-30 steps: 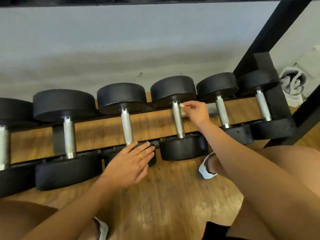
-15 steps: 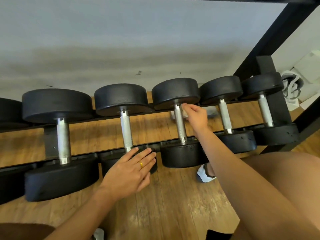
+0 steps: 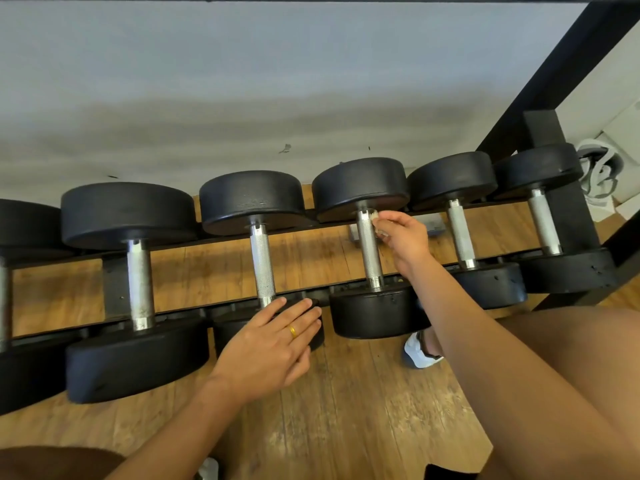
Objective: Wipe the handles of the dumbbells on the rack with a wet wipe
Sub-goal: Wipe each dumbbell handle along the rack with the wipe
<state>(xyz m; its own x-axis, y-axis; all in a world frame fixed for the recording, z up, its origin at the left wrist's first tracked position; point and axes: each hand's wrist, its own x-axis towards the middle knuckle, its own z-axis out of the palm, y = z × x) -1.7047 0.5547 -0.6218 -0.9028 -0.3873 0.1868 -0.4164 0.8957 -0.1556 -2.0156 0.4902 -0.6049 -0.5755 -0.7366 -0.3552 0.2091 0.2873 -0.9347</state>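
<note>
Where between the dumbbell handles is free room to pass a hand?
Free: between the dull handle and the bright handle, and between that and the handle touching the wipe. Crowded: right of it, where the right hand pinches the wipe; the left hand rests on a near head.

A pale grey wall [image 3: 242,81], darkened by a broad smudge and a few small scuffs, is seen above a floor [image 3: 346,427] laid in worn brown wooden planks, while a white wall [image 3: 623,81] and an unidentified white-and-grey object [image 3: 601,178] are glimpsed at far right.
</note>
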